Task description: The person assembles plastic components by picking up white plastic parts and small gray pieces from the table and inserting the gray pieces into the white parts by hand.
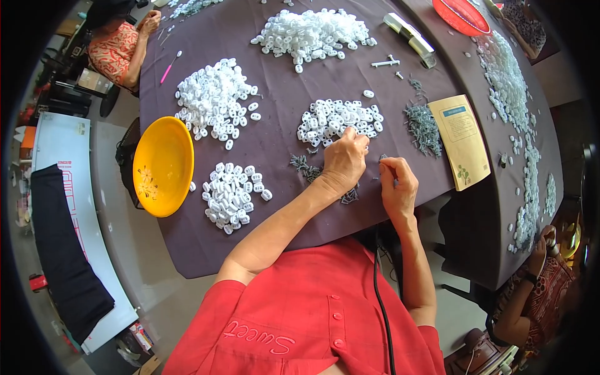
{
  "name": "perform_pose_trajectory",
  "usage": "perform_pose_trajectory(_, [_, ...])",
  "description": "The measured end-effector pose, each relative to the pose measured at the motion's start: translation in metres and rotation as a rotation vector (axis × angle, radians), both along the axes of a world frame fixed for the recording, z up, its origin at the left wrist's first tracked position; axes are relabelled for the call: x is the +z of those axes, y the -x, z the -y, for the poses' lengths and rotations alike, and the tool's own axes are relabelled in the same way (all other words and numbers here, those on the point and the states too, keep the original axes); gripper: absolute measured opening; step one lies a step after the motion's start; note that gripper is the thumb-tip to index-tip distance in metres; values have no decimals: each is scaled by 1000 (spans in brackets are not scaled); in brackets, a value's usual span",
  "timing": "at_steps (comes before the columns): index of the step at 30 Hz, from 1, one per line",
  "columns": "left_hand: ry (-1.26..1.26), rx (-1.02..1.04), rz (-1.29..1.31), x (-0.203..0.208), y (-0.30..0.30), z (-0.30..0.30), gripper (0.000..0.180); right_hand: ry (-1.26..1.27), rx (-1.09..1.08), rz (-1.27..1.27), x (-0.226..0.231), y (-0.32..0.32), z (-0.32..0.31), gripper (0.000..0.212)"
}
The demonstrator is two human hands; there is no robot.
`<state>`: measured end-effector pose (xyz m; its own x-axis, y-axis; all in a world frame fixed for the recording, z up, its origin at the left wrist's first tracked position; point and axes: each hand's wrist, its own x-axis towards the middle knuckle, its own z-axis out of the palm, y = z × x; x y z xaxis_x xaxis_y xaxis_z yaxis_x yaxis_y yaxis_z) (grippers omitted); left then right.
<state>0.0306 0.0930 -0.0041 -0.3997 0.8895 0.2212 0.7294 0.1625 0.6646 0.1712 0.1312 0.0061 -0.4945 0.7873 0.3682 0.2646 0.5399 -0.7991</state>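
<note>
My left hand (345,161) reaches to the near edge of a pile of small white oval plastic pieces with holes (337,119). Its fingers are curled together, and what they hold, if anything, is hidden. To its right, my right hand (400,182) is raised over the table edge with thumb and forefinger pinched. A tiny grey pin-like piece (382,157) shows at those fingertips. Under and beside my left wrist lie loose small grey pieces (305,167), partly covered by the arm.
More white pieces are heaped at left (215,97), near left (230,197) and far (312,34). A yellow bowl (169,169) stands at the left edge. Right of my hands lie a grey pile (425,128) and a tan packet (461,140). Other people sit around the tables.
</note>
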Motion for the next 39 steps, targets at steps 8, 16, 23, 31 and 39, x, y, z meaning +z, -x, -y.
perform_pose_trajectory(8, [-71,89,1276,27,31,44,5,368,36,-9,12,26,11,6])
perform_pose_trajectory(16, [-163,161,1346,35,40,91,5,763,259,-239,19,65,48,3])
perform_pose_trajectory(23, [-218,155,1312,40,46,107,6,819,337,-336,26,68,56,8])
perform_pose_trajectory(31, [-216,121,1264,47,44,114,5,811,352,-404,36,69,64,8])
perform_pose_trajectory(39, [-195,112,1224,49,42,119,5,775,361,-356,35,67,69,8])
